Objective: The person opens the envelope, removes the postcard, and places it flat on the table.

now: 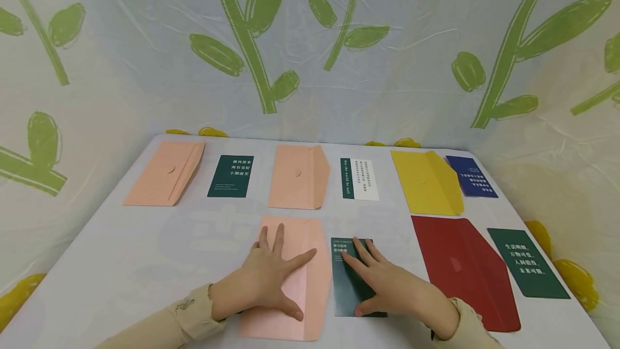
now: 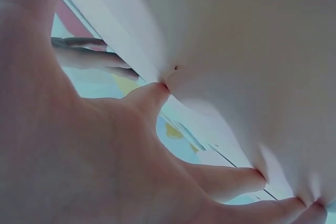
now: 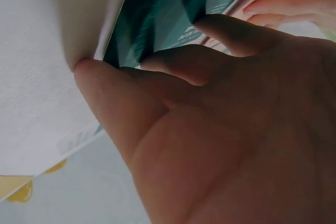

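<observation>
In the head view my left hand point(image 1: 266, 279) rests with spread fingers on a pale pink envelope point(image 1: 317, 295) at the table's near middle. Its flap side points right. The left wrist view has the fingertips touching the envelope's pale surface point(image 2: 252, 51). Just right of the envelope lies a dark green card point(image 1: 343, 290) with white printed characters. My right hand point(image 1: 394, 284) touches it, the fingers on its upper part and the thumb near its lower edge. Up close, the right wrist view catches the green card point(image 3: 168, 9) beneath the fingertips.
Along the back lie two pink envelopes point(image 1: 162, 174) point(image 1: 293, 176), a green card point(image 1: 230, 176), a white-and-green card point(image 1: 364, 179), a yellow envelope point(image 1: 426, 182) and a blue card point(image 1: 472, 176). At right are a red envelope point(image 1: 460, 263) and another green card point(image 1: 528, 263). Flowered cloth point(image 1: 160, 42) surrounds the table.
</observation>
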{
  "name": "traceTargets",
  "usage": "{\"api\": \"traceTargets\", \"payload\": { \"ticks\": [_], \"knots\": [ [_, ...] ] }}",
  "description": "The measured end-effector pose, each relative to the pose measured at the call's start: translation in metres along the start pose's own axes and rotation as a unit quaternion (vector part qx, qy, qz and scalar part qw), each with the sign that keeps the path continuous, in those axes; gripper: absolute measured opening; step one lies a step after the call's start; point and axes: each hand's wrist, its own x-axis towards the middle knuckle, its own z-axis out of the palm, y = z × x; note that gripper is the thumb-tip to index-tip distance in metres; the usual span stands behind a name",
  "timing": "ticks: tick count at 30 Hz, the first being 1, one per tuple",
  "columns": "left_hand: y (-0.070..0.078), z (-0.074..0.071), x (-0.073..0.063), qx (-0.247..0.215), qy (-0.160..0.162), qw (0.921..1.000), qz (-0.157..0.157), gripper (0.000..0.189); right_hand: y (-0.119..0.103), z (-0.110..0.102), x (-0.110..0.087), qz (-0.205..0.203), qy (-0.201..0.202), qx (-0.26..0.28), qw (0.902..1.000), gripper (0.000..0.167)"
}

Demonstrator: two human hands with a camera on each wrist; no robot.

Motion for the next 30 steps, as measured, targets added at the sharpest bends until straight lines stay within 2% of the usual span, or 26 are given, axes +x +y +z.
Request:
{"api": "traceTargets", "payload": {
  "ticks": [10, 17, 21, 25, 28, 30],
  "knots": [
    [-0.007, 0.0, -0.008, -0.009, 0.018, 0.9998, 0.001, 0.11, 0.002, 0.0, -0.002, -0.007, 0.007, -0.005, 0.9999, 0.101],
    [-0.011, 0.002, -0.014, -0.039, 0.024, 0.999, -0.002, 0.108, 0.002, -0.001, -0.003, -0.031, 0.032, -0.02, 0.9988, 0.097],
    [-0.011, 0.005, -0.02, -0.035, 0.044, 0.998, 0.029, 0.105, 0.004, -0.003, -0.007, -0.036, 0.059, -0.02, 0.9974, 0.093],
    [-0.008, 0.008, -0.027, -0.024, 0.049, 0.9962, 0.068, 0.103, 0.011, -0.003, -0.011, -0.01, 0.098, -0.001, 0.9952, 0.09],
    [-0.005, 0.008, -0.031, -0.028, 0.043, 0.9956, 0.078, 0.106, 0.016, 0.0, -0.013, 0.016, 0.111, 0.032, 0.9932, 0.097],
    [-0.004, 0.009, -0.033, -0.029, 0.039, 0.9957, 0.079, 0.111, 0.02, 0.002, -0.014, 0.031, 0.104, 0.059, 0.9924, 0.105]
  ]
}}
